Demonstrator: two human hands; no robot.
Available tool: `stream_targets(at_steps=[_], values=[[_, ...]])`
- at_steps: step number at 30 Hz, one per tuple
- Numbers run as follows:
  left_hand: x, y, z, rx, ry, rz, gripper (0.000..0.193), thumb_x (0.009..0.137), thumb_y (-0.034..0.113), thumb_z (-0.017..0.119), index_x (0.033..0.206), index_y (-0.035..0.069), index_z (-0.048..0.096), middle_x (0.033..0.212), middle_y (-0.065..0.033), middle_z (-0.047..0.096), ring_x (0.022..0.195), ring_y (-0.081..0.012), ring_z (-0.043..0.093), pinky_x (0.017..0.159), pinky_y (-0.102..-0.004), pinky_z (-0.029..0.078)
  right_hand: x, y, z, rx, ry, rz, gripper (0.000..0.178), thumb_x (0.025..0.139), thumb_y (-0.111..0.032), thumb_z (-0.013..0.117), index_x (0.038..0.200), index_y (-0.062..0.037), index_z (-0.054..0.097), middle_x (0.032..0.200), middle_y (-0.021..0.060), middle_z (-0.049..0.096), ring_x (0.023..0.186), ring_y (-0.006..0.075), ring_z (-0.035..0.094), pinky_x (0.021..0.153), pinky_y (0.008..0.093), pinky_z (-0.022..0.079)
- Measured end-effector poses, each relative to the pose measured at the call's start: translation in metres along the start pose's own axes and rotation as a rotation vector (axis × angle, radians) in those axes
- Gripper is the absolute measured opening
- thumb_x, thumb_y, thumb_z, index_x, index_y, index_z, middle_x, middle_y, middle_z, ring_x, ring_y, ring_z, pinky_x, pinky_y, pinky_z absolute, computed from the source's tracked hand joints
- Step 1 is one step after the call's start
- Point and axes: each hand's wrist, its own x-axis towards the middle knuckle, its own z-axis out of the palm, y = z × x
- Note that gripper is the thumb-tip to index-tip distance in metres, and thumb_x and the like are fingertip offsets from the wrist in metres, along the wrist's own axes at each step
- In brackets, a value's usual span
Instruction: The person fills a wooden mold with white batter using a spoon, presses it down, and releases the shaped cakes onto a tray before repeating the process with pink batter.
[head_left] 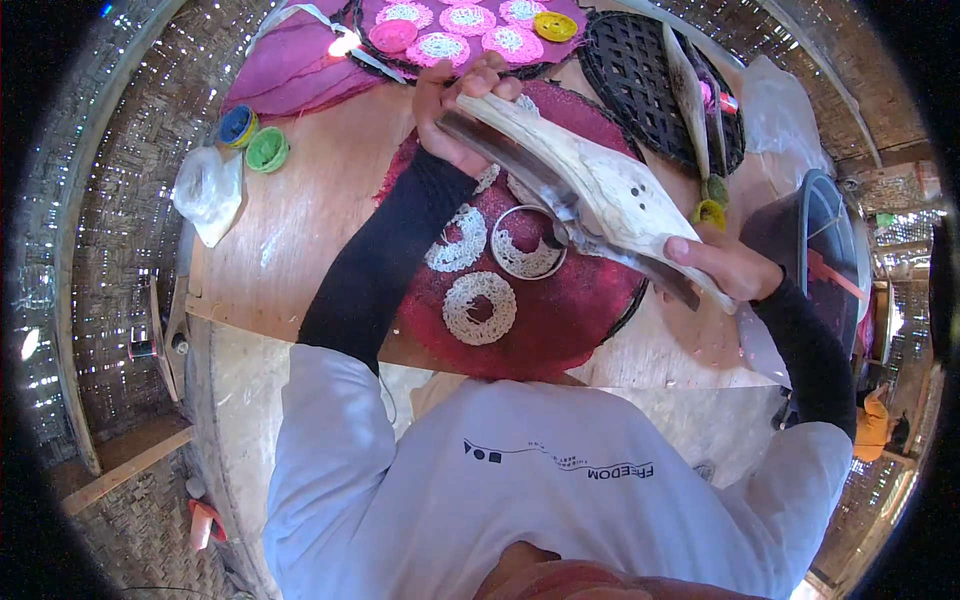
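Both my hands hold a long wooden lever press (600,180), with a pale upper bar and a dark lower bar, slanting over the round tray. My left hand (452,112) is closed round its upper left end. At the lower right end, my right hand (728,262) grips it with the thumb on top. Below lies a tray covered with dark red cloth (570,340). White lacy strand rings (480,308) rest on the cloth, some partly hidden by the press. A thin metal hoop (494,243) surrounds one part-formed ring of strands.
A second tray with pink and white lacy rounds (467,19) stands at the far side, holding a yellow dish (555,26). Blue (238,126) and green cups (267,150) sit left, beside a plastic bag (208,195). A black lattice tray (640,80) and dark tub (815,240) are right.
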Motion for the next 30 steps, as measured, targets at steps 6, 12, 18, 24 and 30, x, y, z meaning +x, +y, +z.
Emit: stream_targets(at_steps=[6, 12, 18, 24, 30], values=[[-0.001, 0.038, 0.002, 0.167, -0.147, -0.152, 0.044, 0.083, 0.034, 0.047, 0.110, -0.001, 0.040, 0.074, 0.0099, 0.053, 0.090, -0.0117, 0.046, 0.075, -0.0281, 0.037, 0.025, -0.006, 0.023, -0.075, 0.350, -0.239, 0.064, 0.075, -0.062, 0.050, 0.076, 0.0009, 0.061, 0.059, 0.0040, 0.054, 0.050, 0.0114, 0.051, 0.047, 0.0247, 0.041], [-0.022, 0.047, 0.015, 0.146, -0.024, 0.034, 0.030, 0.079, 0.035, 0.048, 0.095, 0.009, 0.044, 0.069, 0.0064, 0.050, 0.080, -0.0154, 0.046, 0.072, -0.0324, 0.039, 0.036, -0.020, 0.029, -0.182, 0.210, -0.124, 0.063, 0.078, -0.055, 0.051, 0.091, 0.0068, 0.058, 0.070, 0.0053, 0.057, 0.061, 0.0106, 0.053, 0.054, 0.0244, 0.044], [-0.033, 0.028, 0.007, 0.078, 0.013, 0.052, 0.032, 0.080, 0.036, 0.045, 0.087, 0.005, 0.049, 0.075, 0.0009, 0.050, 0.078, -0.0191, 0.046, 0.072, -0.0375, 0.043, 0.019, -0.016, 0.033, -0.055, 0.163, -0.159, 0.064, 0.078, -0.060, 0.047, 0.075, 0.0018, 0.062, 0.058, 0.0046, 0.055, 0.051, 0.0107, 0.053, 0.046, 0.0239, 0.041], [-0.027, -0.004, 0.051, 0.236, 0.127, 0.071, 0.086, 0.067, 0.061, 0.054, 0.124, -0.001, 0.034, 0.116, -0.0140, 0.047, 0.110, -0.0264, 0.043, 0.095, -0.0414, 0.034, -0.010, 0.004, 0.023, 0.052, 0.205, -0.273, 0.054, 0.079, -0.052, 0.050, 0.079, 0.0002, 0.061, 0.061, 0.0029, 0.056, 0.053, 0.0083, 0.052, 0.047, 0.0214, 0.041], [-0.028, -0.045, 0.089, 1.886, -0.051, -0.086, 0.058, 0.063, 0.019, 0.070, 0.112, -0.001, 0.047, 0.113, -0.0186, 0.051, 0.103, -0.0261, 0.050, 0.086, -0.0330, 0.040, 0.002, -0.005, 0.029, 0.242, 0.210, -0.532, 0.053, 0.081, -0.050, 0.048, 0.093, 0.0006, 0.055, 0.076, 0.0042, 0.056, 0.066, 0.0104, 0.053, 0.058, 0.0238, 0.041]])
